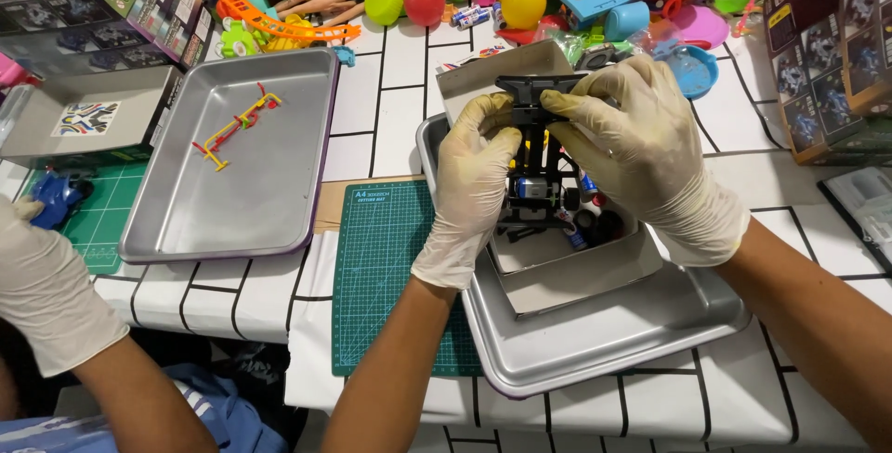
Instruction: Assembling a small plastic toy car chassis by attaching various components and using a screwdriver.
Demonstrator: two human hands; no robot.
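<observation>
- Holding black chassis (537, 151) over open box (576, 267) in tray (604, 341).
- Left hand (474, 183) pinching its left edge, right hand (636, 142) curled, gripping the top piece.
- Looks mid-assembly; probably needs steady pressing next.

- Scene bright and evenly lit; light appears to come from overhead.
- Shadows soft and short, darkest inside the grey box (557, 267) under the hands.
- Diffuse sheen on the left metal tray (232, 183); mild glare along the rim of the near tray (604, 341).
- Centre sharp; white table (390, 72) grid lines bow slightly toward the frame edges.
- Colours saturated, no evident motion blur.
</observation>
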